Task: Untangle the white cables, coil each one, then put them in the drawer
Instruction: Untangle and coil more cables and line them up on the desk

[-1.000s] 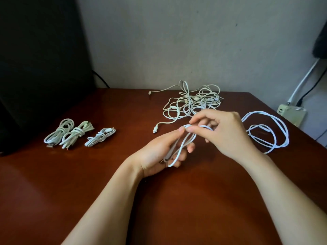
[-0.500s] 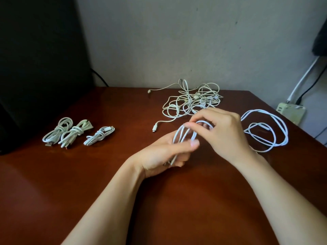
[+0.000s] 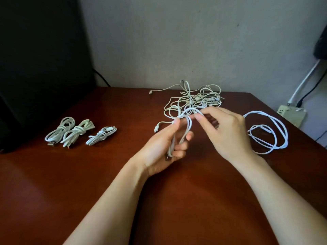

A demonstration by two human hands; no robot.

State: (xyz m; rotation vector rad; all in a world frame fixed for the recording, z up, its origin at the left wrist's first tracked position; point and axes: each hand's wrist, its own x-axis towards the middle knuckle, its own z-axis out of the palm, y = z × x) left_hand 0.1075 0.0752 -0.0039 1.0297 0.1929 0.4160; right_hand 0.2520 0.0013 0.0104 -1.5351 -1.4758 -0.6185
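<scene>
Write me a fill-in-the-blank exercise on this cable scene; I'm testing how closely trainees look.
1. ____ coiled bundles lie on the left side of the table.
2. The left hand grips loops of the cable; the right hand pinches it, and its slack lies on the table's ____ side.
3. The tangled pile lies at the table's far edge, by the ____.
Missing words: Three; right; wall.

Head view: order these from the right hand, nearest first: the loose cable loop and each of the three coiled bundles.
1. Loose cable loop, just right of the right hand.
2. Smallest coiled bundle, across on the left.
3. Middle coiled bundle, farther left.
4. Outermost coiled bundle, far left.
</scene>
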